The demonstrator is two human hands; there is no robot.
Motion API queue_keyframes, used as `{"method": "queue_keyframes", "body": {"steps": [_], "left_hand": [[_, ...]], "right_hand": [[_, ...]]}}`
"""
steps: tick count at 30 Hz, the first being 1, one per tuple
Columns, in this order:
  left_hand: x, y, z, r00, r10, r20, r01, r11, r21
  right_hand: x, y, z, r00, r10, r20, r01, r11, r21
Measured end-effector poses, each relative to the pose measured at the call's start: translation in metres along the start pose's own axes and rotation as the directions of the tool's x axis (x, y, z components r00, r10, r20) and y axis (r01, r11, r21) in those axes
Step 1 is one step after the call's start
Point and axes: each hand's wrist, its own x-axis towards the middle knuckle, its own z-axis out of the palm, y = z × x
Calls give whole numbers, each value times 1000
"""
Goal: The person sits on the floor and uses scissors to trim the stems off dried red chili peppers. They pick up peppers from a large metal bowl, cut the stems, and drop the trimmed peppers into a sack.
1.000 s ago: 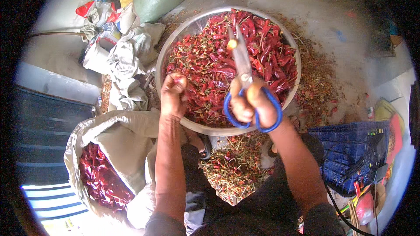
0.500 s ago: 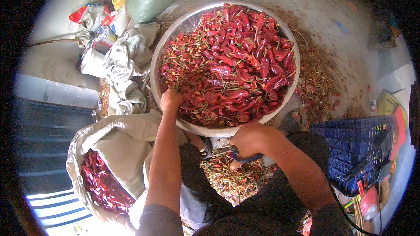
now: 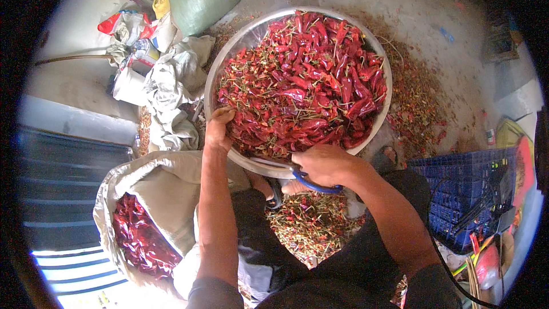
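Stem-littered floor: our left hand (image 3: 219, 130) grips chilli bowl (image 3: 229, 68) rim, right hand (image 3: 323, 165) clutches blue scissors (image 3: 313, 185); snipping seems paused, w/ bowl prob. needing steadying next.

The scissors (image 3: 313, 185) are mostly buried under the right hand (image 3: 325, 164), only the blue handle loops peek out. The blue crate (image 3: 464, 194) at right blurs into the dark rim, clutter there unreadable.

The single head camera looks steeply down from above the person, quite near, so the forearms enter from the lower edge, the round metal bowl of dried red chillies (image 3: 297, 80) fills the upper middle, and the fisheye rim bends the floor around it.
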Motion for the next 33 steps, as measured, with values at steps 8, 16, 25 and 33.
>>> {"method": "queue_keyframes", "body": {"steps": [8, 16, 25, 33], "left_hand": [[-3, 0, -11, 993, 31, 114, -6, 976, -217], [68, -59, -41, 917, 264, 300, -329, 72, 942], [72, -78, -17, 984, 17, 178, -150, -459, 876], [18, -13, 7, 973, 121, 197, -188, 910, 370]], "right_hand": [[8, -5, -4, 897, 122, -424, -93, 992, 87], [11, 7, -12, 779, 212, -589, -21, 949, 315], [7, 10, -17, 762, 257, -594, -61, 942, 329], [6, 6, -18, 740, 236, -630, -46, 952, 303]]}}
